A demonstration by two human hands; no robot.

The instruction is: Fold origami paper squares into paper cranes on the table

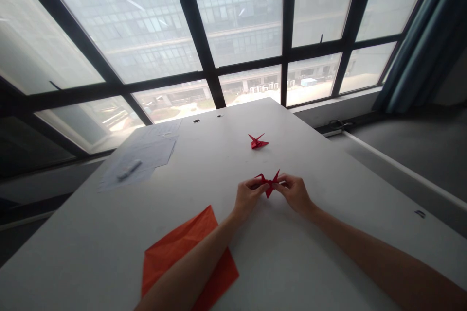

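Between my two hands is a red origami crane (270,185), its thin points sticking up and one point hanging down. My left hand (248,196) pinches its left side, and my right hand (294,193) pinches the right side, fingers closed on the folded paper. Just beyond them a second red origami crane (258,143) rests on the white table (219,155). An orange sheet of paper (182,248) with creases lies under my left forearm, which hides part of it.
Printed sheets (153,151) lie at the table's far left, with a grey-white cylindrical object (129,170) on them. Two holes pierce the tabletop near the window (241,9). A small dark mark (420,214) shows near the right edge. A blue curtain (419,48) hangs at the right.
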